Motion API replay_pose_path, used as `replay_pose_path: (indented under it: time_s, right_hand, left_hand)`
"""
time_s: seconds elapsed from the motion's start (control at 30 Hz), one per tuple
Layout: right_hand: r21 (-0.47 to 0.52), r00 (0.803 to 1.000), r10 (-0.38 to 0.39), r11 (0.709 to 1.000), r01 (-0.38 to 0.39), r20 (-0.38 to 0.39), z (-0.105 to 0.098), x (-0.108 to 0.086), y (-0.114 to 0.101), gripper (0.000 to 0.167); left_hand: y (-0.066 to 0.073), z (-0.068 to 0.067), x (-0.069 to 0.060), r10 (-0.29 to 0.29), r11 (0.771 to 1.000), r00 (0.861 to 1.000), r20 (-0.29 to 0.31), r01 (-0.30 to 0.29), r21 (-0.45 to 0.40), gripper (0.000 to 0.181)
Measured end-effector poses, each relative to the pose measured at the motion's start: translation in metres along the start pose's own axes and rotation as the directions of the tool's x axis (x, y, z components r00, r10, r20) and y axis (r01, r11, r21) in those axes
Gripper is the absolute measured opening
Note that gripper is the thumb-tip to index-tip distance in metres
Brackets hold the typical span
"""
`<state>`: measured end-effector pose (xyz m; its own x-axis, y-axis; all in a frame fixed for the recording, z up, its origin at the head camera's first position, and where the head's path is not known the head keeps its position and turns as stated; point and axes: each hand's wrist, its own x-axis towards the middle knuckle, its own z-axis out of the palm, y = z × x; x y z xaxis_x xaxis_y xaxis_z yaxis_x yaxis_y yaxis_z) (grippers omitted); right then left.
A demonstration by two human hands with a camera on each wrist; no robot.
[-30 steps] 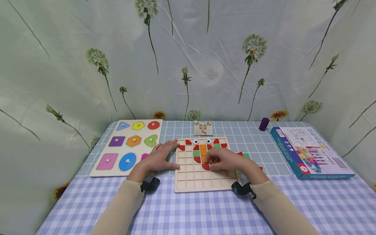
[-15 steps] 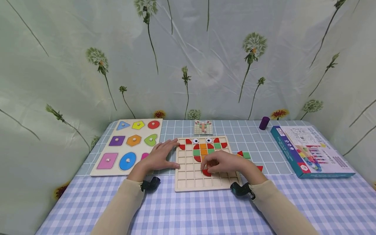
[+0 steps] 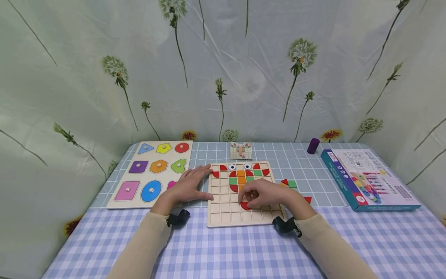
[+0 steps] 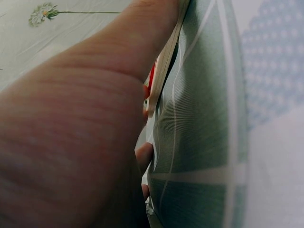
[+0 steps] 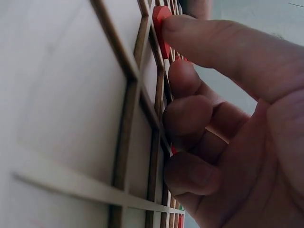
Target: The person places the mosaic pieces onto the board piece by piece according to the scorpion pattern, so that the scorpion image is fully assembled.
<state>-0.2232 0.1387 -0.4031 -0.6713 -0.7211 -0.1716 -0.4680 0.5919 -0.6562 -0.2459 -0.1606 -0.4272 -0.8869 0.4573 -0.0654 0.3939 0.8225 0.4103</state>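
Note:
A wooden grid board lies in front of the person, with red, green and orange pieces and two eye pieces in its upper cells. My left hand rests at the board's left edge, fingers spread and thumb touching the side. Over the lower middle of the grid, my right hand pinches a red rounded piece. The right wrist view has the thumb on that red piece against the grid bars, the other fingers curled. Loose pieces, among them a green square and a red triangle, lie right of the board.
A knobbed shape puzzle stands flat on the left. Behind the grid lies a small pattern card. A purple cylinder and a flat toy box are at the right. A flowered curtain hangs behind the table.
My right hand has brought the red rounded piece slightly nearer the board's front edge, then stayed almost still. The left hand has kept its place.

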Motion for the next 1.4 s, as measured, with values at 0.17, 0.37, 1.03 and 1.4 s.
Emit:
replay_pose_path:
  time_s: [0.17,0.37,1.03,1.4]
  right_hand:
    - [-0.015,1.0,0.0,1.0,0.0,-0.011,0.0,0.0,0.0,0.019]
    - [-0.026,0.999,0.016,1.0,-0.017,-0.051,-0.003,-0.001,0.001,0.017]
    - [-0.136,0.923,0.333,0.922,-0.361,-0.196,-0.06,-0.053,0.055,0.026]
    - [-0.178,0.911,0.297,0.918,-0.355,-0.285,-0.055,-0.047,0.058,0.012]
  left_hand:
    - [-0.001,0.001,0.001,0.002,1.0,1.0,0.001,-0.002,0.001,0.098]
    - [-0.002,0.001,0.0,0.009,1.0,1.0,-0.002,-0.009,0.001,0.098]
    - [-0.003,0.001,0.0,0.01,1.0,1.0,0.004,-0.01,0.005,0.099]
    - [-0.002,0.003,0.0,-0.005,1.0,1.0,-0.001,0.005,0.016,0.1]
